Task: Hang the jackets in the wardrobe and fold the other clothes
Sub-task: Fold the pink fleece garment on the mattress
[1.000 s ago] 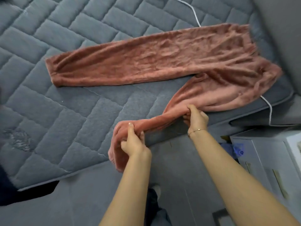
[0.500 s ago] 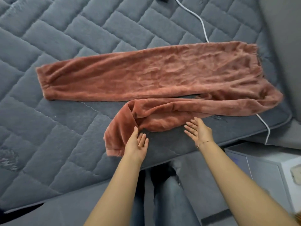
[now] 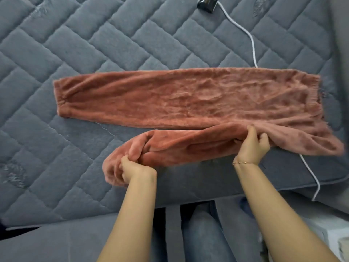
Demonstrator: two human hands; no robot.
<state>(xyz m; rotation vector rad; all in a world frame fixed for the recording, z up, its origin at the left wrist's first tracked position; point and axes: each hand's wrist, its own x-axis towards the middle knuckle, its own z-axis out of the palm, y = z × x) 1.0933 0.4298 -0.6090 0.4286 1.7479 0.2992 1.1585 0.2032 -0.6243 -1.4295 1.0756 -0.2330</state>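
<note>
Nearest the camera, the person's jeans-clad legs (image 3: pixel 204 233) stand against the edge of the mattress (image 3: pixel 56 152), and both bare forearms reach out over it. The left hand (image 3: pixel 135 170) has its fingers (image 3: pixel 125 163) curled tight into the bunched cuff end of the near leg of the fleece trousers (image 3: pixel 170 99), which droops close to the mattress edge. The right hand (image 3: pixel 252 145), with a thin bracelet (image 3: pixel 242 163) at the wrist, pinches the same leg further up, thumb on top and fingers tucked under the fabric, close to where it joins the seat.

This near leg is crumpled and lies just beside the far leg, touching it only toward the waist. The far leg lies flat and straight across the quilted mattress, cuff at the left, waistband at the right.

The step in hand looks like bringing the near leg up and over onto the far one. To do it well, both hands should lift together, pull gently apart so the plush cloth goes taut, then lay it down cuff on cuff and seam on seam, and smooth it before any cross fold. Thick fleece tends to slide and trap wrinkles.

Beyond the trousers, a white cable (image 3: pixel 251 44) runs from under the waistband to a small dark adapter (image 3: pixel 206 4) at the far edge.
</note>
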